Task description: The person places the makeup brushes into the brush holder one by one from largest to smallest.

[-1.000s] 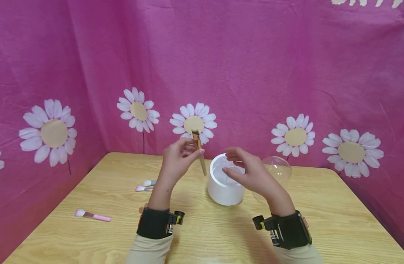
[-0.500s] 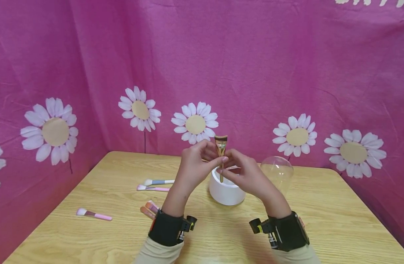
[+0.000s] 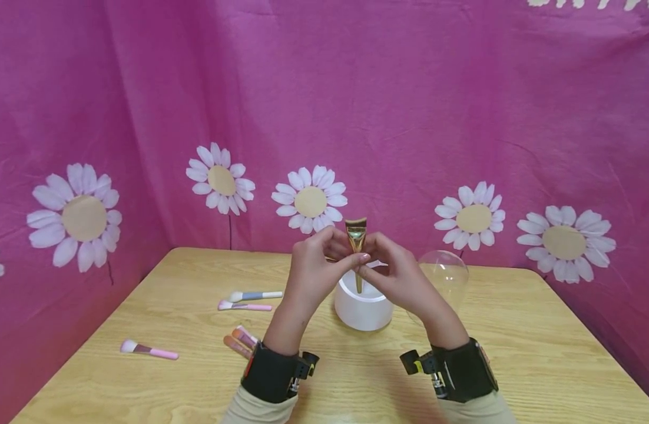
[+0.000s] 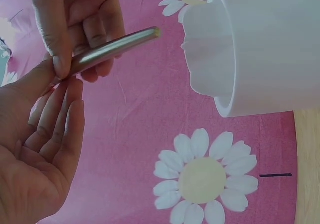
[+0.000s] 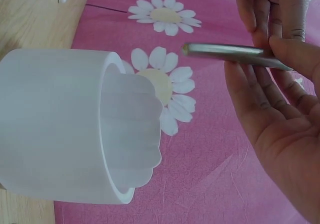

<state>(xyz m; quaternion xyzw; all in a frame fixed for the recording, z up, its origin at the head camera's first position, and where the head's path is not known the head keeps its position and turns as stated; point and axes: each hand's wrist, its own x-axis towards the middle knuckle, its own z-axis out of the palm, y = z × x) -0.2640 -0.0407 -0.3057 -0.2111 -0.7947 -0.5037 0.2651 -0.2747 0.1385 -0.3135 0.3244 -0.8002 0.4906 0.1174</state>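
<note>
A gold makeup brush [image 3: 358, 235] with a flat, dark-tipped head stands upright, bristles up, between both hands. My left hand [image 3: 316, 268] pinches it between thumb and fingers. From the other side, my right hand [image 3: 396, 274] pinches the handle too, its thumb close to the left thumb. Just beyond and below is a round white holder [image 3: 363, 312], whose inner divider with a scalloped edge [image 5: 132, 129] shows in the right wrist view. The bare end of the gold handle [image 4: 120, 45] points toward the holder's opening, apart from it, in the left wrist view.
A clear dome cover [image 3: 445, 277] stands right of the holder, partly behind the right arm. At left on the wooden table [image 3: 197, 383] lie a blue-and-white brush [image 3: 255, 295], a pink brush [image 3: 245, 306], another pink brush [image 3: 149, 350] and orange-tipped brushes [image 3: 242, 338].
My left hand has carried the gold brush rightward to above the holder and turned its flat face toward me. The right hand has come to pinch the handle. Over the last half second little moved.
</note>
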